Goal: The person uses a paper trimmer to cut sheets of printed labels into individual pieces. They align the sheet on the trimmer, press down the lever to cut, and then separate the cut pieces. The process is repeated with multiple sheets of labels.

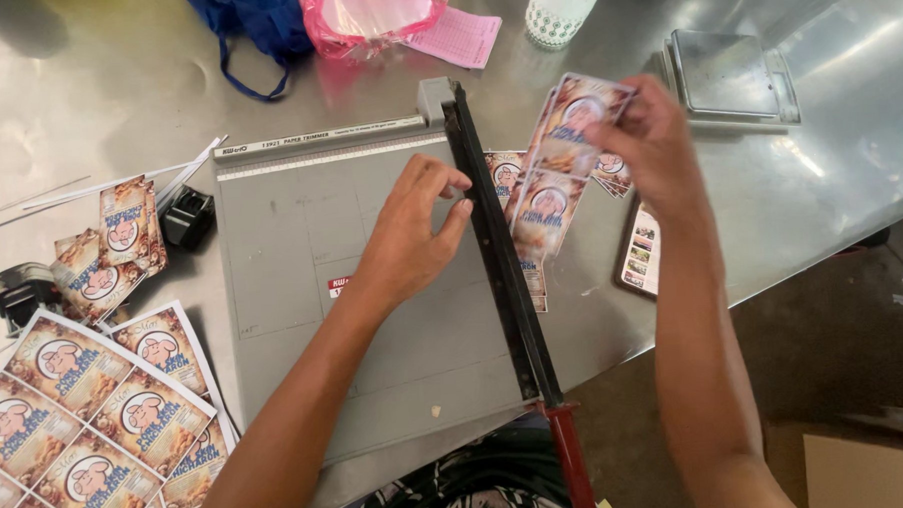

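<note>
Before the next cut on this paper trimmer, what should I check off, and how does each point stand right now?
1. Blade arm lowered flat along the trimmer edge: ok.
2. Left hand on the trimmer bed, fingertips beside the blade arm: not ok, too close.
3. Right hand has a grip on the cut label strip, lifted off the bed: ok.
4. Bed free of paper: ok.
5. Uncut label sheets stacked within reach at left: ok.
6. Cup away from the labels: ok.

Label sheets (87, 417) (cropped at frame edge)
</note>
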